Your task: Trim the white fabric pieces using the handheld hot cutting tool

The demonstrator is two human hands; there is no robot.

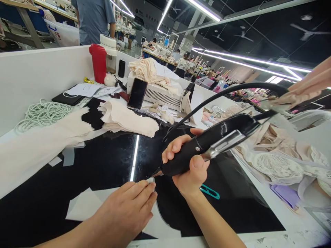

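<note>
My right hand (191, 168) is wrapped round a black corded hand tool (181, 156) with a silver lever along its side. Its thin metal tip points down and left, close by my left fingertips. My left hand (131, 203) lies over a cream fabric piece (84, 205), fingers together and pressing down; the thumb is hidden. A small whitish edge shows at those fingertips, beside the tool's tip. Teal thread snips (210, 192) lie on the glossy black work surface (108, 165), just right of my right wrist.
Cream fabric stacks (129, 119) and a light-green cord coil (46, 113) lie behind. Farther back stand a phone (137, 93), a white vented box (162, 98) and a red cup (98, 63). Lace garments (279, 165) sit right. The tool's black cable (219, 93) arches overhead. A person (94, 20) stands beyond.
</note>
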